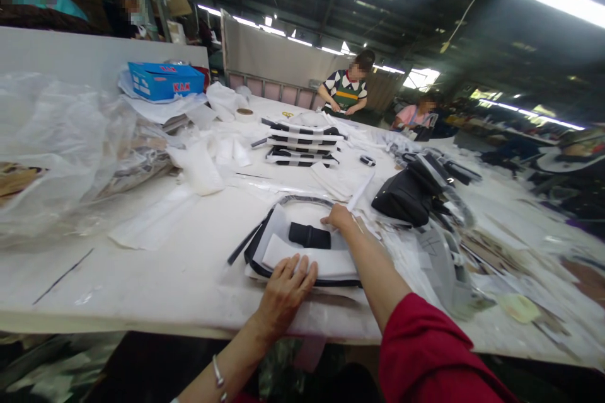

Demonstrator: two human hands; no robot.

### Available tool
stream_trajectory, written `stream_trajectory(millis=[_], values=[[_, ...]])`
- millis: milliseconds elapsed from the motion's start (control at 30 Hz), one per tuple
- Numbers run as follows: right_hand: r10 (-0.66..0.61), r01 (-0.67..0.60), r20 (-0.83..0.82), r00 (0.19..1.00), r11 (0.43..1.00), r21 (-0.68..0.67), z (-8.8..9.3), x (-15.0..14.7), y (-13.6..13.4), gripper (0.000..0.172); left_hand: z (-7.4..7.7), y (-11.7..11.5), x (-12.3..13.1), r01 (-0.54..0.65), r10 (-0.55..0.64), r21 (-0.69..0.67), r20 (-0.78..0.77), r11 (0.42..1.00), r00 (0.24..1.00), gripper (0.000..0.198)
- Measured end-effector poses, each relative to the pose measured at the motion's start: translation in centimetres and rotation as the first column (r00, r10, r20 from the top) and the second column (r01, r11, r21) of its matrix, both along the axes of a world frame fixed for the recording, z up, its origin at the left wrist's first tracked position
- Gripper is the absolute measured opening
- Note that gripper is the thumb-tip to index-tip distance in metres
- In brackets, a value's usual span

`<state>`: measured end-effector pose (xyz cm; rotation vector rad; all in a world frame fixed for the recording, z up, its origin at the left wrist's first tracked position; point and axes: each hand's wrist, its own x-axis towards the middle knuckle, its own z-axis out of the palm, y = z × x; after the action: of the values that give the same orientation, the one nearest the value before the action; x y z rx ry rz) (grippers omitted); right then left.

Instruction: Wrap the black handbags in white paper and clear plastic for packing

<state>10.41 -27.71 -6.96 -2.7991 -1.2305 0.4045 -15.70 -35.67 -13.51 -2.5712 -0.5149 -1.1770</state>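
A flat black bag (249, 256) lies on the table in front of me, with white sheet padding over its upper face. A plastic-wrapped handle (302, 199) arcs along its far side, and a small black piece (309, 235) rests on the padding. My left hand (288, 283) lies on the folded white foam strip (326, 262) at the bag's near edge, fingers stretched out. At the far right of the bag, my right hand (341, 219) has its fingers curled near the handle's end; whatever is between them is hidden.
Wrapped black bags are stacked (302, 141) beyond. More black bags (401, 197) and wrapping clutter the right side. Clear plastic (61, 145) and a blue box (163, 82) occupy the left. A co-worker (347, 88) stands across the table (155, 283); another person (416, 116) sits farther right.
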Motion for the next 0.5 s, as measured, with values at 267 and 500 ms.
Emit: stream_trajectory(millis=[267,500], values=[[-0.089,0.082,-0.15,0.985,0.995,-0.055,-1.1,1.6,-0.1,0.033,-0.6,0.1,0.2,-0.007,0.007,-0.003,0.006,1.0,1.0,0.034],[-0.087,0.081,-0.066,0.994,0.993,-0.086,-1.0,1.2,-0.1,0.034,-0.3,0.0,0.1,-0.002,0.002,-0.008,0.023,1.0,1.0,0.035]])
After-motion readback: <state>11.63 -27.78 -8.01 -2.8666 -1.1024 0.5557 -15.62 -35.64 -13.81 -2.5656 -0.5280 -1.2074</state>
